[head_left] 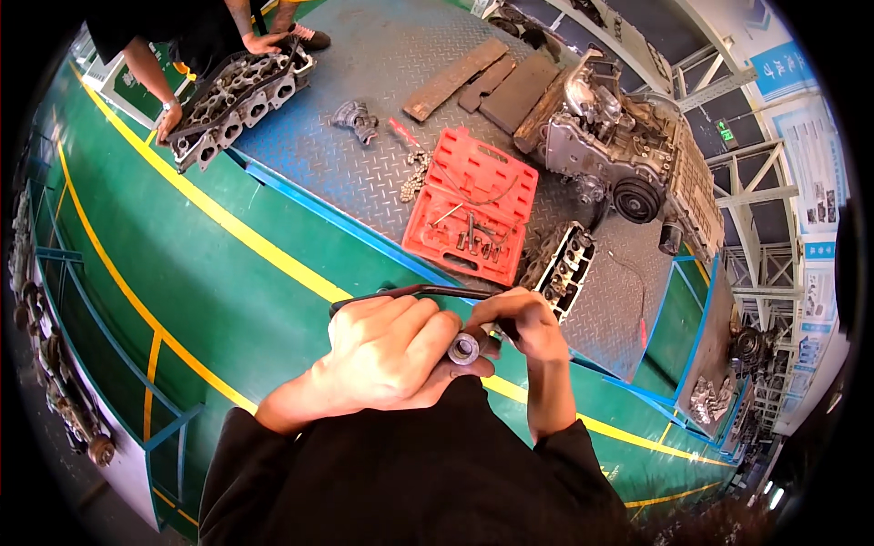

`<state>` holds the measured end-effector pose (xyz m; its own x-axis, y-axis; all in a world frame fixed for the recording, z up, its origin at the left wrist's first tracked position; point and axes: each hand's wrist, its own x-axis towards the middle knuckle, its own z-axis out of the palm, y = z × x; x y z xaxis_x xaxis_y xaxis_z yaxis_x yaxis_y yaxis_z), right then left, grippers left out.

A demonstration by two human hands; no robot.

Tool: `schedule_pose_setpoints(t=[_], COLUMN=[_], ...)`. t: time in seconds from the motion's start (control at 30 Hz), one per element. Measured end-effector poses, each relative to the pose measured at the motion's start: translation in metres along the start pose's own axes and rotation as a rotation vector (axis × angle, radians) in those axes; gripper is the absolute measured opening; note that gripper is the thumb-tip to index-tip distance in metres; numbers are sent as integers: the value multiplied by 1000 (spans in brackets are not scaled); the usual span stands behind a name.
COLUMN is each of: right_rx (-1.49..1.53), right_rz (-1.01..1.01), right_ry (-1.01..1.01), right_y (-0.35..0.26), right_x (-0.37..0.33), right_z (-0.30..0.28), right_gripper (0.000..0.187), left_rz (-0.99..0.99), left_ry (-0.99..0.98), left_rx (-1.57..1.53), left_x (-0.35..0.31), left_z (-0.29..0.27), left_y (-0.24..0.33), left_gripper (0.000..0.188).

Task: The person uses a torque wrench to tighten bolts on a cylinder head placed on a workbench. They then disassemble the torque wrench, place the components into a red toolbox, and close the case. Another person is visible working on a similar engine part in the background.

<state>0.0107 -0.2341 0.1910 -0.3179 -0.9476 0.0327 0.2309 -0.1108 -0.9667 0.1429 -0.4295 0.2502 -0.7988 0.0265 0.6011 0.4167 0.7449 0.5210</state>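
Observation:
In front of my chest, my left hand [391,350] is closed, with its knuckles up. From its thumb side pokes the round open end of a hollow metal cylinder [464,348], much like a socket. My right hand [526,323] is curled against the same cylinder, its fingertips partly hidden. Across the far side of both hands runs a thin dark curved bar [419,290]; whether either hand grips it, I cannot tell. Beyond lies an open red tool case [473,196] with several dark metal tool pieces in its lower half.
A diamond-plate platform [337,200] carries an engine [628,146], a cylinder head [566,273], wooden boards [455,80], a chain [414,177] and a metal part [355,120]. At far left a person's hands [170,118] hold another cylinder head [237,105].

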Motion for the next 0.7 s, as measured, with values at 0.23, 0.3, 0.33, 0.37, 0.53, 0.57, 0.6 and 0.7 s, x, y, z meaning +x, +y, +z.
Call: schedule_pose_setpoints(t=[0.23, 0.3, 0.33, 0.37, 0.53, 0.57, 0.6, 0.7], right_rx=[251, 355, 215, 183, 492, 495, 346, 475], right_rz=[95, 231, 136, 117, 223, 190, -47, 241], right_ry=[83, -49, -27, 73, 35, 29, 100, 103], right_y=[10, 14, 14, 13, 32, 31, 25, 20], right_x=[0, -7, -7, -2, -8, -1, 11, 5], right_z=[21, 12, 15, 25, 16, 24, 36, 35], right_gripper=[66, 64, 67, 66, 55, 56, 59, 69], left_rz=[13, 17, 13, 9, -9, -12, -15, -33], left_ry=[49, 58, 49, 41, 57, 56, 55, 75], left_rx=[-7, -6, -5, 1, 18, 21, 25, 12], left_x=[-8, -12, -12, -13, -16, -16, -16, -18], left_z=[1, 2, 1, 1, 2, 2, 1, -2], left_y=[0, 0, 0, -1, -3, -3, -3, -7], left_gripper=[41, 41, 41, 41, 41, 41, 41, 41])
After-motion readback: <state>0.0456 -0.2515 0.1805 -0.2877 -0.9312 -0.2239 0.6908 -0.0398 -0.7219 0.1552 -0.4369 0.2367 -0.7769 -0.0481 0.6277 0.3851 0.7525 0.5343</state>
